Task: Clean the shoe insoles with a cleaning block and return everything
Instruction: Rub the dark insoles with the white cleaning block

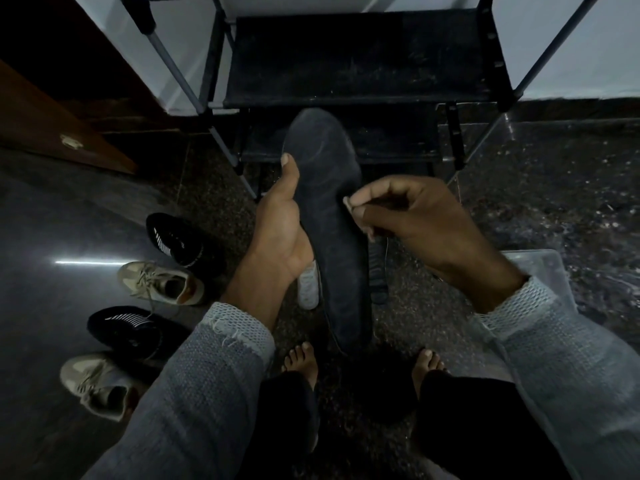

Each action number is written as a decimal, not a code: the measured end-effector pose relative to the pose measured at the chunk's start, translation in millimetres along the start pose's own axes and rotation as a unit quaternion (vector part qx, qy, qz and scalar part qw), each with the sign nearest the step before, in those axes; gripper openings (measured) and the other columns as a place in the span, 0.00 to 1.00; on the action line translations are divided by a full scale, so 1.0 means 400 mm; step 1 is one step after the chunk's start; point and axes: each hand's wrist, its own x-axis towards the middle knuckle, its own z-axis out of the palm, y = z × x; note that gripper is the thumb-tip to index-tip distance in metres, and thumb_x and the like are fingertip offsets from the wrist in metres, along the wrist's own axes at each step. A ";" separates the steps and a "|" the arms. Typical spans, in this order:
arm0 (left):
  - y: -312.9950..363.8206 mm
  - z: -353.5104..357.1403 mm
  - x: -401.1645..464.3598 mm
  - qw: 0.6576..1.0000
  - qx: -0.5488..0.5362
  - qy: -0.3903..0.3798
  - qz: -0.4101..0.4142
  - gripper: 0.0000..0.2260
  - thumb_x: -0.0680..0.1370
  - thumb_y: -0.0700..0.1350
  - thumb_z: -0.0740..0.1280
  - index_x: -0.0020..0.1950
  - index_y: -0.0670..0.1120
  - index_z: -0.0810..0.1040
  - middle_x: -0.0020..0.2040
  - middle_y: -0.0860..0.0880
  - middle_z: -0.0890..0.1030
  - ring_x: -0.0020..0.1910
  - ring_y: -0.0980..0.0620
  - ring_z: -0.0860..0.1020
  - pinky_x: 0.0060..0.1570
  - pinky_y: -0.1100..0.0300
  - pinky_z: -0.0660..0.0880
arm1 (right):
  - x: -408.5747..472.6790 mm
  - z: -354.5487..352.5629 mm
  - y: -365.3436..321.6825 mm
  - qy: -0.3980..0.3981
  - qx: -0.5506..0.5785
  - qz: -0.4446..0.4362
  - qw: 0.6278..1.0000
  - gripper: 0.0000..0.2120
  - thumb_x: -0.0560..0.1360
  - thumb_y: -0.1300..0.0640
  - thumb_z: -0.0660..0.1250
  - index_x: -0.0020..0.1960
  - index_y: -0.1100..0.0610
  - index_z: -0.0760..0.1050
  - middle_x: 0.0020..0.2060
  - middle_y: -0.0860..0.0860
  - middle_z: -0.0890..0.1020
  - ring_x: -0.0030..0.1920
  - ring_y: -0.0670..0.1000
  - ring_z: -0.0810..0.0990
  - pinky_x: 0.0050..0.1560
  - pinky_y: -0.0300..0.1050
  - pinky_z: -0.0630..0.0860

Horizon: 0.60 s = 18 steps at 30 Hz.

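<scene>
A black metal-framed shoe rack [363, 60] closes the space at twelve o'clock, four shoes, two black knit sneakers [180, 240] and two beige lace-up sneakers [162, 284], line the dark speckled stone floor [554, 188] at nine o'clock, leaving open floor at three o'clock. The long dark grey foam insole [329, 220] is held at centre: the left hand [280, 226] grips its nine-o'clock edge, thumb on top, while the right hand [415, 220] pinches a small pale cleaning block [347, 204] against its three-o'clock edge. A clear plastic container [540, 268] sits at four o'clock behind the right wrist, its contents not discernible.
</scene>
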 end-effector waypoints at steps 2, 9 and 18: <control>-0.003 0.002 0.001 1.000 0.000 -0.004 0.005 0.22 0.83 0.58 0.53 0.60 0.43 0.77 0.54 0.43 0.84 0.52 0.47 0.83 0.47 0.54 0.81 | -0.003 -0.002 0.002 -0.017 -0.025 0.009 1.000 0.03 0.73 0.66 0.71 0.46 0.62 0.82 0.36 0.58 0.83 0.34 0.51 0.80 0.38 0.40 0.79; -0.034 0.024 0.011 0.996 0.075 -0.033 0.032 0.21 0.83 0.52 0.56 0.67 0.39 0.73 0.63 0.40 0.79 0.62 0.45 0.78 0.61 0.51 0.76 | -0.003 -0.045 0.002 0.026 -0.009 0.048 0.998 0.03 0.72 0.67 0.72 0.45 0.64 0.80 0.33 0.57 0.82 0.29 0.46 0.78 0.34 0.36 0.77; -0.117 0.028 0.024 0.932 0.347 -0.017 0.100 0.09 0.81 0.43 0.65 0.49 0.38 0.80 0.45 0.39 0.82 0.45 0.48 0.80 0.47 0.52 0.77 | 0.005 -0.133 0.021 0.121 0.045 0.078 0.989 0.03 0.72 0.69 0.71 0.44 0.63 0.79 0.29 0.51 0.82 0.28 0.44 0.78 0.34 0.34 0.77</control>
